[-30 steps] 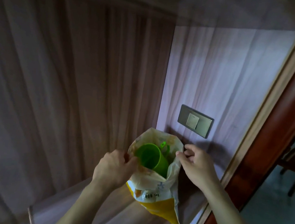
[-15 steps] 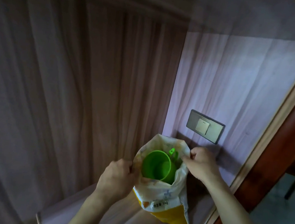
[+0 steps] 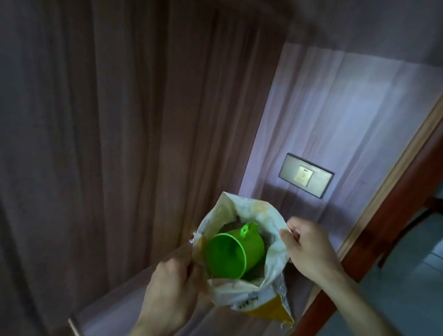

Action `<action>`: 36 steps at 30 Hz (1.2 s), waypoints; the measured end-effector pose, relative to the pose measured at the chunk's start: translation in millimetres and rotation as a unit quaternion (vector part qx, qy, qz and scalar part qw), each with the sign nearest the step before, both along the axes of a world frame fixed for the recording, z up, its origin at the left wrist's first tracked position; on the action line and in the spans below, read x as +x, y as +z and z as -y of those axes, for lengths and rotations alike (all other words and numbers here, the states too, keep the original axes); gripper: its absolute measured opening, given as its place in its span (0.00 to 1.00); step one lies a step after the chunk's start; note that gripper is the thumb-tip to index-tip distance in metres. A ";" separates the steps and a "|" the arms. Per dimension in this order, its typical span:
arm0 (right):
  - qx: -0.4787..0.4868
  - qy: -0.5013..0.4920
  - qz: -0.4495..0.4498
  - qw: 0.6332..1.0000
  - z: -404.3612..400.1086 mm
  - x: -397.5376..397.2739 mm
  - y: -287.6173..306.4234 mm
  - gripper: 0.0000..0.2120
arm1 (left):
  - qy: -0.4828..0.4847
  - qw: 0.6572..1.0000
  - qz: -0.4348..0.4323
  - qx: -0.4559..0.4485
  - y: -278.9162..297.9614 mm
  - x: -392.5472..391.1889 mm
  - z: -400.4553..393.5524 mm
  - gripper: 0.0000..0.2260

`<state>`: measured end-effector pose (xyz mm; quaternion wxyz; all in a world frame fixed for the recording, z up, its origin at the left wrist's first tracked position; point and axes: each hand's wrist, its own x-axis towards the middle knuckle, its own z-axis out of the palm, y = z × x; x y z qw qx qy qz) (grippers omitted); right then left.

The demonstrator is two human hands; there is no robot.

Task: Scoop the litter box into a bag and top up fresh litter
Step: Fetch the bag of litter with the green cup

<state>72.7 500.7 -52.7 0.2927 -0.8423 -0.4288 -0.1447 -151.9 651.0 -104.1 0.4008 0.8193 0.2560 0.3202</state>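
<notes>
Head view, left to right: my left hand [image 3: 174, 278] pinches the litter bag's [image 3: 252, 298] near rim, green scoop cup [image 3: 233, 249] lying inside, right hand [image 3: 307, 249] pinching the far rim. I judge uneven pulling could tip the bag off the shelf [image 3: 122, 303], spilling litter.

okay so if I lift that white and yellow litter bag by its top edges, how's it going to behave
The litter bag will probably feel floppy: its rim is crumpled and folds where the left hand and right hand pinch it. It may sag under its own weight, since the label seems to read 5kg, though how full it is cannot be seen. The green scoop lying tilted inside could shift.
</notes>
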 end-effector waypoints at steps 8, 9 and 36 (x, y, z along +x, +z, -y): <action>0.030 0.018 -0.068 0.997 13.0 -14.1 -6.2 0.14 | 0.021 0.999 0.037 -0.006 10.9 -23.4 17.2 0.16; 0.028 0.019 -0.086 0.996 15.6 -14.4 -8.8 0.14 | 0.027 0.999 0.036 -0.010 14.8 -27.0 21.4 0.16; 0.069 0.349 -0.178 0.917 37.4 -25.6 -33.9 0.22 | 0.368 0.920 -0.132 -0.004 27.1 -54.2 166.2 0.16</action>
